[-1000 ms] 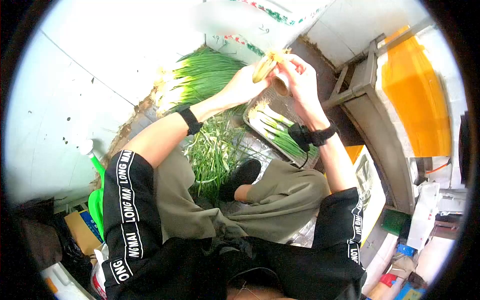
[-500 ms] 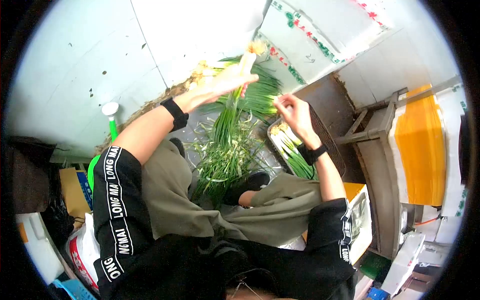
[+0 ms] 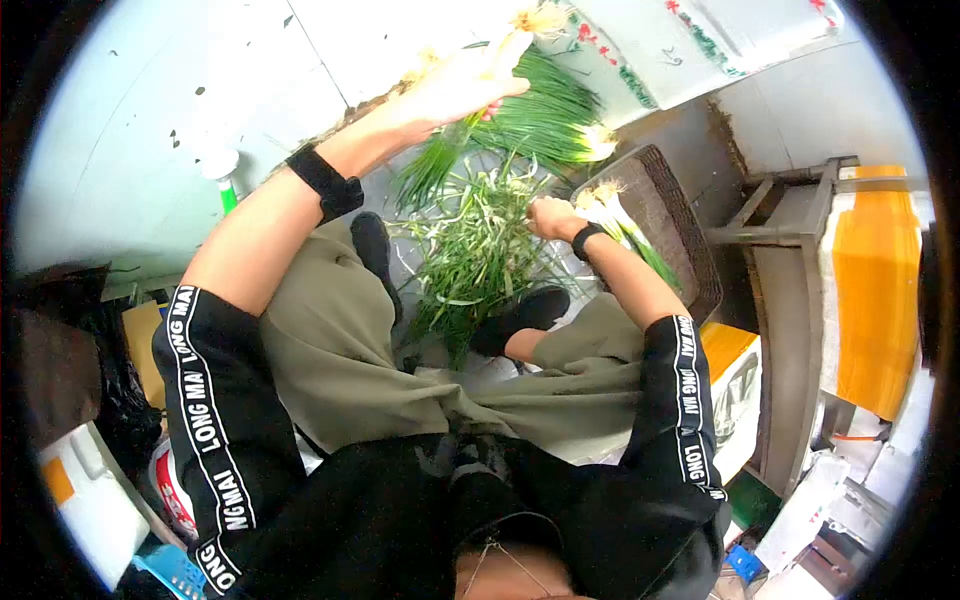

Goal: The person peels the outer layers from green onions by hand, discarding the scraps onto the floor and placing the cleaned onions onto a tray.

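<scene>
My left hand (image 3: 462, 92) is closed around a bunch of scallions (image 3: 510, 52), roots pointing up and away, green leaves hanging down below the palm. At the right edge of a loose heap of stripped scallion leaves (image 3: 470, 260) is my right hand (image 3: 552, 217), its fingers curled in. Whatever those fingers hold, if anything, is hidden. Beyond the heap lies a larger pile of scallions (image 3: 555, 100) with white ends to the right. Just right of my right hand, more scallions (image 3: 625, 228) with pale roots rest beside a dark brown rectangular tray (image 3: 690, 220).
White foam boxes (image 3: 690, 50) stand at the far right, against the wall. A metal-framed stand (image 3: 790, 235) is on the right, with a yellow-taped box (image 3: 875, 290) beside it. My black shoes (image 3: 530, 315) flank the leaf heap. A green-and-white handle (image 3: 225, 180) stands at left.
My right hand has moved down and left, from beside the scallion pile to the leaf heap, its fingers now curled tighter. My left hand still holds the bunch. The view has shifted.
</scene>
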The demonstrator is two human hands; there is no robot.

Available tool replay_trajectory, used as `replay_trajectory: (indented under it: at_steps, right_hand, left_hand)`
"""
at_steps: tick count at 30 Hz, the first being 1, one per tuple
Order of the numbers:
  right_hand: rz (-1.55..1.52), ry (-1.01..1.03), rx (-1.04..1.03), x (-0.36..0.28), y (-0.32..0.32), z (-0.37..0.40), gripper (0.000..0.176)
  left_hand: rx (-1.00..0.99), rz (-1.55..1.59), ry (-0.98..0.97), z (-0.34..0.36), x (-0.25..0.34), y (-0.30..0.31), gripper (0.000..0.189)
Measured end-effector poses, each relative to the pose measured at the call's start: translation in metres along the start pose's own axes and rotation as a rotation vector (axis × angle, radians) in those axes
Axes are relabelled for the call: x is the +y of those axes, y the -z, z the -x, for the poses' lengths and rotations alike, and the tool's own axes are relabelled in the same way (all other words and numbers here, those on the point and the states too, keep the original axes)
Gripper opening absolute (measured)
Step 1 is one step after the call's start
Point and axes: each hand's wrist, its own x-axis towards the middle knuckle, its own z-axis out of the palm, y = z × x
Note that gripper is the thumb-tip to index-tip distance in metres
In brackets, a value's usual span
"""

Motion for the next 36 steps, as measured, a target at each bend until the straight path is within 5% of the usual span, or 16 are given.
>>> replay_trajectory:
  at_steps: [5, 7, 9, 10, 12, 15, 19, 22, 27, 30, 36]
  right_hand:
    - [-0.150, -0.061, 0.126, -0.030, 0.028, -0.009, 0.031]
    - [-0.443, 0.295, 0.604, -0.026, 0.042, -0.026, 0.033]
    - [-0.954, 0.273, 0.619, -0.044, 0.094, -0.010, 0.039]
    - [-0.957, 0.270, 0.628, -0.056, 0.124, 0.005, 0.039]
    - [-1.151, 0.240, 0.318, -0.074, 0.164, 0.031, 0.047]
    - [-0.987, 0.385, 0.609, -0.088, 0.160, 0.016, 0.056]
    - [-0.978, 0.130, 0.460, -0.078, 0.171, 0.037, 0.052]
    - [-0.766, 0.123, 0.495, -0.048, 0.175, 0.060, 0.042]
    - [-0.290, -0.011, 0.606, 0.036, 0.192, 0.121, 0.049]
    - [0.077, -0.246, 0.403, 0.082, 0.188, 0.152, 0.041]
    - [0.347, -0.453, 0.003, 0.173, 0.050, 0.161, 0.035]
  left_hand:
    - [-0.009, -0.090, -0.106, -0.015, -0.025, 0.001, 0.029]
    - [-0.025, -0.088, -0.080, -0.013, -0.038, 0.005, 0.028]
    - [0.008, 0.277, -0.005, -0.022, -0.051, 0.007, 0.025]
    - [-0.002, 0.363, 0.025, -0.025, -0.050, 0.006, 0.024]
    - [-0.019, 0.471, 0.047, -0.029, -0.053, 0.001, 0.025]
    - [-0.041, 0.621, 0.086, -0.026, -0.051, -0.012, 0.030]
    - [0.078, 0.674, 0.119, -0.022, -0.039, -0.017, 0.028]
    - [-0.004, 0.340, 0.256, -0.013, -0.032, -0.006, 0.032]
    - [-0.019, 0.356, 0.180, 0.023, -0.018, 0.014, 0.039]
    - [-0.048, 0.415, 0.133, 0.033, -0.012, 0.025, 0.044]
    - [-0.021, 0.430, 0.102, 0.051, -0.014, 0.041, 0.045]
